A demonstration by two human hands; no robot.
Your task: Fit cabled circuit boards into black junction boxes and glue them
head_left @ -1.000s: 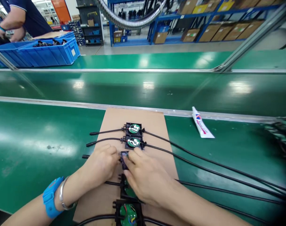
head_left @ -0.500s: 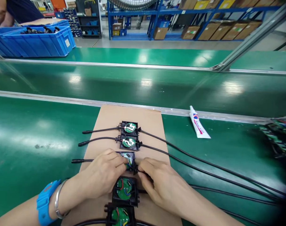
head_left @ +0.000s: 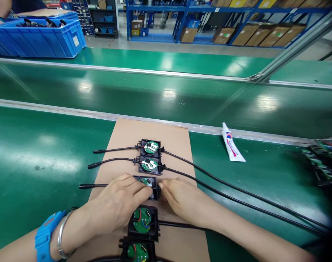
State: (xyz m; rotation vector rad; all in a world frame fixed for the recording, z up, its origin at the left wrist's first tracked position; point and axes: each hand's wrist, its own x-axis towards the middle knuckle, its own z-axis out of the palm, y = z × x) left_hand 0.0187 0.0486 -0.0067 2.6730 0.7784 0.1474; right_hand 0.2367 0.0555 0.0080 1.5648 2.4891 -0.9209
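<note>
My left hand point(head_left: 119, 202) is closed on the third black plastic housing point(head_left: 154, 196), its fingertips over the circuit board point(head_left: 146, 181) inside. At that housing's right edge my right hand point(head_left: 179, 198) pinches the black cable, which the fingers mostly hide. A thin lead with a black plug point(head_left: 85, 186) comes out to the left. Farther off lie two housings with white-marked round boards, the top one point(head_left: 151, 147) and the second point(head_left: 149, 165). Nearer me, another housing point(head_left: 143, 222) shows a green board with red and blue wires, and one more point(head_left: 138, 251) is cut off by the frame.
Brown cardboard point(head_left: 152, 127) lies under the housings on the green bench point(head_left: 45, 145). A white tube point(head_left: 233, 143) rests at right, near a bundle of wired parts point(head_left: 324, 163). Blue bins point(head_left: 48, 40) stand at the back left, by a person's arm point(head_left: 2, 11).
My right hand has shifted slightly up and closer against the housing's right edge, covering the cable fitting. My left fingertips have slid a little right over the board. The view has tilted slightly.
</note>
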